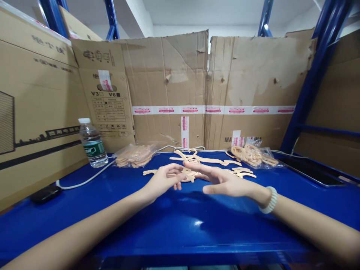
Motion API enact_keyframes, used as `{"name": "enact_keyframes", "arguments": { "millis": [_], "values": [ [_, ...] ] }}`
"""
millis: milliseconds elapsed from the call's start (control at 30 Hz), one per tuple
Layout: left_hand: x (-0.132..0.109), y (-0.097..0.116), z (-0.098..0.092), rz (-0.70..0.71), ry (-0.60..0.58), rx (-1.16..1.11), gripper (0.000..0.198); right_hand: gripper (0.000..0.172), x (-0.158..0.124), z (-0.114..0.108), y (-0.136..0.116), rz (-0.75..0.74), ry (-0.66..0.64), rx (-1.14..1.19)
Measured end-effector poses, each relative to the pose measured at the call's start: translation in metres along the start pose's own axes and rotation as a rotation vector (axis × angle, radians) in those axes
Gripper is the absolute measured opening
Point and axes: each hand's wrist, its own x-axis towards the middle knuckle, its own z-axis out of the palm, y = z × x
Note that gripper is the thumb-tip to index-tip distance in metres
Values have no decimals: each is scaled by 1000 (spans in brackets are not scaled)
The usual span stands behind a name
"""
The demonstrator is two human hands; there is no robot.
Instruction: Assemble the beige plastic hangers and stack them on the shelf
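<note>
Several beige hanger-like pieces (209,159) lie in a loose pile on the blue table (180,232), partly hidden behind both hands. My left hand (165,180) is at the near left side of the pile, its fingers curved and apart. From the right, my right hand (222,180) reaches over the pile with fingers stretched and thumb apart, holding nothing that I can see. A pale bracelet circles the right wrist. Whether the fingertips touch any piece is unclear.
Clear bags of beige pieces stand at the back left (136,154) and back right (253,154). A water bottle (94,144), white cable (84,184) and black object (45,193) are left. A dark tablet-like device (312,171) lies right. Cardboard panels (168,86) line the back.
</note>
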Motion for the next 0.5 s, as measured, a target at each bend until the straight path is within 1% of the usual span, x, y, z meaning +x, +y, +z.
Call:
{"name": "enact_keyframes", "arguments": {
  "millis": [133, 233, 300, 333, 400, 467, 500],
  "values": [
    [-1, 2, -1, -7, -38, -28, 33, 67, -2, 0, 1, 25, -5, -84],
    [-1, 0, 0, -5, -57, -28, 30, 68, -1, 1, -1, 26, -38, -70],
    [0, -1, -1, -15, -25, -59, 28, 65, 0, -4, 0, 13, -2, -70],
    [0, -1, -2, -26, 2, -86, 27, 61, -1, -10, 2, 11, 50, -104],
    [1, -1, -4, -55, 72, -157, 26, 50, -5, -27, 10, 31, 201, -290],
    [2, 0, -8, -73, 155, -233, 24, 38, -12, -50, 23, 76, 336, -634],
    [3, 1, -10, -74, 198, -271, 22, 33, -17, -62, 31, 113, 362, -821]
  ]
}}
